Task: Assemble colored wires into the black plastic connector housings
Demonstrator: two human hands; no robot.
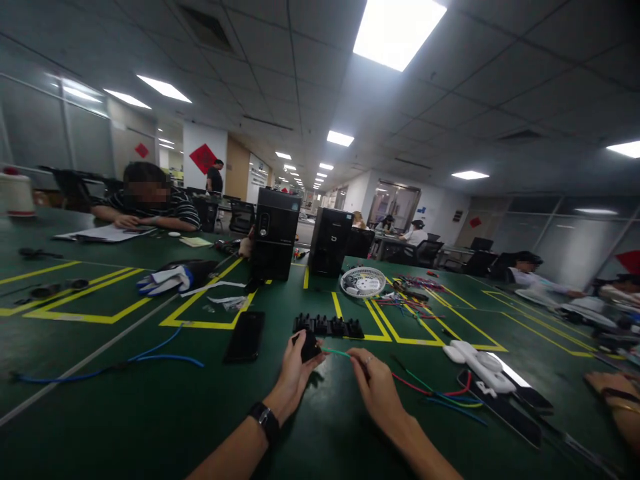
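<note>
In the middle of the head view, my left hand (295, 363) is closed around a small black block (310, 347). A green wire (337, 352) runs from the block's right side to my right hand (373, 383), whose fingers pinch it. Whether the wire's end sits inside the block or only touches it, I cannot tell. Just beyond my left hand, a row of black terminal-like parts (330, 326) lies on the green table (320, 427). To the right of my right hand are loose red, green and blue wires (440, 393).
Two black computer towers (276, 233) stand ahead, with a white basket (363, 283) beside them. A black phone (245, 337) lies left, near blue wires (165, 358). White devices (480, 367) lie right. A person (145, 200) sits across; another person's hand (613, 387) rests at right.
</note>
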